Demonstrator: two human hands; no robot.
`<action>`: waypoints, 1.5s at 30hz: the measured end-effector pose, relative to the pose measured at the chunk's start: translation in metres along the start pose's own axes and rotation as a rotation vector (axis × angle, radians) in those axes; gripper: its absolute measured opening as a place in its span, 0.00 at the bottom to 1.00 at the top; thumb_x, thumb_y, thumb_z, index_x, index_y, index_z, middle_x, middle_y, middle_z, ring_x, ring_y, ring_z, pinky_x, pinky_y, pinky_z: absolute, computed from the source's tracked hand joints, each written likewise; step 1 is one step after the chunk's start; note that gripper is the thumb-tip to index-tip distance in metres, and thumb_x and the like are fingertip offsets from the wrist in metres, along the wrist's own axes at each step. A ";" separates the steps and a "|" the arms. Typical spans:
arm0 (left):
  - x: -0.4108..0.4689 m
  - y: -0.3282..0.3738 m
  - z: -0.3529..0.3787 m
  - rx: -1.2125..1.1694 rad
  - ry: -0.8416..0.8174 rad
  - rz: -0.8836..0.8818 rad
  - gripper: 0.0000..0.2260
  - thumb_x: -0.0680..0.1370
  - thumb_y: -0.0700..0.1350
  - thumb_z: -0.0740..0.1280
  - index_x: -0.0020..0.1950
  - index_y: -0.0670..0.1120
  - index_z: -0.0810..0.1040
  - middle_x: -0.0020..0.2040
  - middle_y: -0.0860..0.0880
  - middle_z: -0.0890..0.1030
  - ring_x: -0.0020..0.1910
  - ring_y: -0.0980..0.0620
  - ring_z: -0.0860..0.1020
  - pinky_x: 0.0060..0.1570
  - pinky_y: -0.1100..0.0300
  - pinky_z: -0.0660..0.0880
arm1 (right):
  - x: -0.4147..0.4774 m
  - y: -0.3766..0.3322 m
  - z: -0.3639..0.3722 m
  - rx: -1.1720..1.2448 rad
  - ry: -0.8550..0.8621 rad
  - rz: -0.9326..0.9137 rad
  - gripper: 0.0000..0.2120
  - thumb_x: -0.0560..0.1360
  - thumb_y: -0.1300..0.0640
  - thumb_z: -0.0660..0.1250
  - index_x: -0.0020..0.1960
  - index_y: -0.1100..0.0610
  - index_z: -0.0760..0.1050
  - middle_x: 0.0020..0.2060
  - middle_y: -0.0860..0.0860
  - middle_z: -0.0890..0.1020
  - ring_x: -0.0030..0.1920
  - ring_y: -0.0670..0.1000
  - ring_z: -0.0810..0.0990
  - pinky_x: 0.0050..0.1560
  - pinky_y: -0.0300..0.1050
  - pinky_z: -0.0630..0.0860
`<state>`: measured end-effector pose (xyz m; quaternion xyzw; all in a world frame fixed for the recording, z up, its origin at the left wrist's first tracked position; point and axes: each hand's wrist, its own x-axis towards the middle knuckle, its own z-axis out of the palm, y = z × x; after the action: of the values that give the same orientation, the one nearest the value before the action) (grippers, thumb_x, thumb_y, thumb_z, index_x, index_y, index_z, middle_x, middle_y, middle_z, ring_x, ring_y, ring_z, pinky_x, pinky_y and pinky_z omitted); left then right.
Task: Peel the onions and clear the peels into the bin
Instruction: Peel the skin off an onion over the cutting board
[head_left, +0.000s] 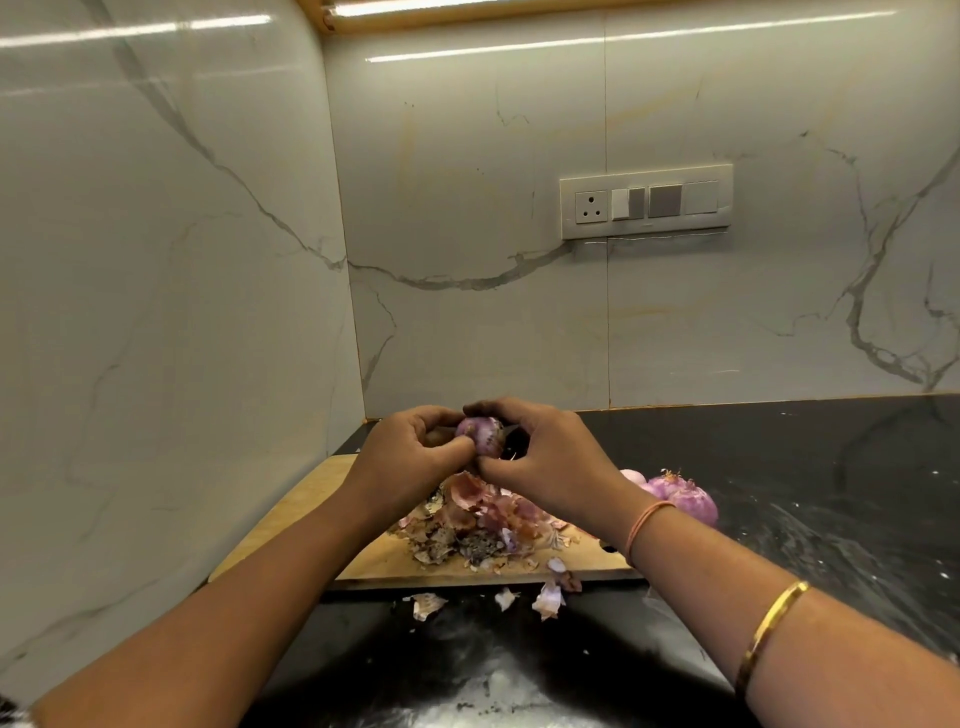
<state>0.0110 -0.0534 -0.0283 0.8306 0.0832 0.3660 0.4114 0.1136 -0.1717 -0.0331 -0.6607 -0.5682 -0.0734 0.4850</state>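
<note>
Both hands hold one onion (480, 434) in the air above the far end of the cutting board (291, 519), which lies toward the desk's (779, 467) back left corner. The left hand (415, 452) curls round the onion's left side with the thumb pressed on it. The right hand (550, 457) closes over the top and right side, its thumb under the bulb. A dark shape behind the right fingers cannot be made out.

The onion looks small, firm and light, so it should sit well in one hand. Its bared purple flesh is likely slick, while the dry skin is thin, brittle and prone to tear into flakes. It is best pinched at a loose edge near the root or tip.

A heap of peels (478, 519) covers the board's middle, and a few scraps (548, 600) lie on the desk just past the board's near edge. These would handle as weightless and easily scattered, so they are better gathered in cupped hands. Peeled onions (685, 496) rest by the board's right end. No bin shows.
</note>
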 end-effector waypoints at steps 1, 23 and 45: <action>0.000 0.000 0.000 0.039 0.003 0.019 0.08 0.72 0.41 0.68 0.46 0.54 0.77 0.41 0.54 0.83 0.41 0.58 0.82 0.45 0.61 0.79 | 0.000 0.000 0.000 -0.005 -0.003 -0.007 0.20 0.71 0.61 0.71 0.63 0.54 0.76 0.51 0.50 0.82 0.47 0.44 0.79 0.47 0.29 0.74; -0.002 0.001 -0.004 0.233 0.000 0.207 0.10 0.73 0.44 0.69 0.54 0.47 0.80 0.42 0.60 0.81 0.44 0.66 0.79 0.43 0.72 0.75 | 0.000 0.001 -0.002 0.007 0.013 0.016 0.19 0.70 0.61 0.71 0.61 0.55 0.78 0.50 0.49 0.83 0.49 0.45 0.80 0.48 0.34 0.77; -0.003 0.004 0.001 0.121 0.096 0.210 0.11 0.72 0.41 0.70 0.49 0.54 0.74 0.45 0.57 0.80 0.45 0.63 0.80 0.45 0.69 0.77 | 0.001 -0.002 -0.005 0.010 0.103 0.045 0.20 0.70 0.57 0.74 0.60 0.55 0.77 0.50 0.50 0.83 0.49 0.47 0.81 0.51 0.42 0.80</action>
<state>0.0086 -0.0577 -0.0275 0.8396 0.0371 0.4406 0.3155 0.1146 -0.1748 -0.0282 -0.6662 -0.5279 -0.0934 0.5184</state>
